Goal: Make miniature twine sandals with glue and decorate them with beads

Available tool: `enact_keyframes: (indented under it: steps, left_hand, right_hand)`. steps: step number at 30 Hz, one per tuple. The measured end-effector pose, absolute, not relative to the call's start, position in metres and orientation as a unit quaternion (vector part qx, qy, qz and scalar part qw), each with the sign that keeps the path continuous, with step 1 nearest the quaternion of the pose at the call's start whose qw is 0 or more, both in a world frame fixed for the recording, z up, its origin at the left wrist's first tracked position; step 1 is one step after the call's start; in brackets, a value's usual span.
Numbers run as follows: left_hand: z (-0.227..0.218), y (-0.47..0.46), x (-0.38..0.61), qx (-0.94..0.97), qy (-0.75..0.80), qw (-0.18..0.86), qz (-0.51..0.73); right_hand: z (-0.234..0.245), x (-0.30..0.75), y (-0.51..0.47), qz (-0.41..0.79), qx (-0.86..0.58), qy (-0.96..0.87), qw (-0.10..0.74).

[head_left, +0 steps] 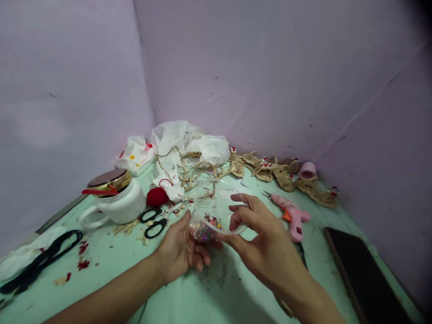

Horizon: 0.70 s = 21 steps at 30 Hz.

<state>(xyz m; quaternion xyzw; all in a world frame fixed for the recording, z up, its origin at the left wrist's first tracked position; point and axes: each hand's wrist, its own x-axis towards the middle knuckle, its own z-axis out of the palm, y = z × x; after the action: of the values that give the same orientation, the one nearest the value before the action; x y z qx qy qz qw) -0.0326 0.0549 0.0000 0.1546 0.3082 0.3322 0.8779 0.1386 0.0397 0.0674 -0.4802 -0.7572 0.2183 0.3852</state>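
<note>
A round clear plastic tub (216,181) is tilted over the table, its open mouth facing me. Colourful beads (204,230) are gathered at its lower left. My left hand (180,247) cradles the tub from the left and below, the thumb against its side. My right hand (258,229) grips the tub's right rim: the thumb lies along the near edge and the bent fingers reach over the mouth. Whether those fingertips also pinch a bead I cannot tell.
Left of the tub are black-handled scissors (157,221), red yarn (157,196) and a white mug (123,204) topped by a gold-rimmed lid. A pink glue gun (293,216) and dark phone (364,279) lie right. Woven slippers (283,177) and white plastic bags (178,135) line the wall.
</note>
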Motion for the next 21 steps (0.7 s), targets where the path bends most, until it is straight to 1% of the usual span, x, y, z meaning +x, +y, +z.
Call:
enact_keyframes:
  steps: [2,5,7,10,13,15,17,19,20,21]
  left_hand:
    - [0.000,0.053,-0.036,0.156,0.279,0.892,0.320]
    - [0.000,0.050,-0.040,0.150,0.275,0.901,0.299]
    - [0.000,0.048,-0.043,0.150,0.279,0.901,0.296]
    - [-0.001,0.047,-0.046,0.149,0.293,0.894,0.303]
    - [-0.001,0.048,-0.047,0.145,0.316,0.884,0.312]
    - [-0.001,0.048,-0.047,0.144,0.325,0.879,0.316]
    - [0.000,0.048,-0.047,0.144,0.330,0.877,0.317]
    - [0.000,0.048,-0.047,0.137,0.335,0.876,0.320]
    - [0.000,0.049,-0.047,0.132,0.340,0.873,0.322]
    - [-0.002,0.050,-0.048,0.116,0.345,0.871,0.330]
  right_hand:
    - [0.068,0.142,0.042,0.194,-0.482,-0.760,0.389]
    - [0.072,0.150,0.047,0.131,-0.500,-0.752,0.409]
    - [0.075,0.160,0.051,0.094,-0.530,-0.728,0.425]
    - [0.080,0.184,0.057,0.069,-0.590,-0.667,0.449]
    - [0.084,0.210,0.069,0.056,-0.650,-0.615,0.444]
    - [0.088,0.222,0.084,0.047,-0.680,-0.602,0.416]
    - [0.093,0.228,0.105,0.014,-0.697,-0.626,0.349]
    - [0.099,0.229,0.127,-0.015,-0.716,-0.649,0.257]
    - [0.101,0.229,0.136,-0.015,-0.718,-0.656,0.232]
    - [0.102,0.228,0.145,-0.016,-0.716,-0.661,0.225]
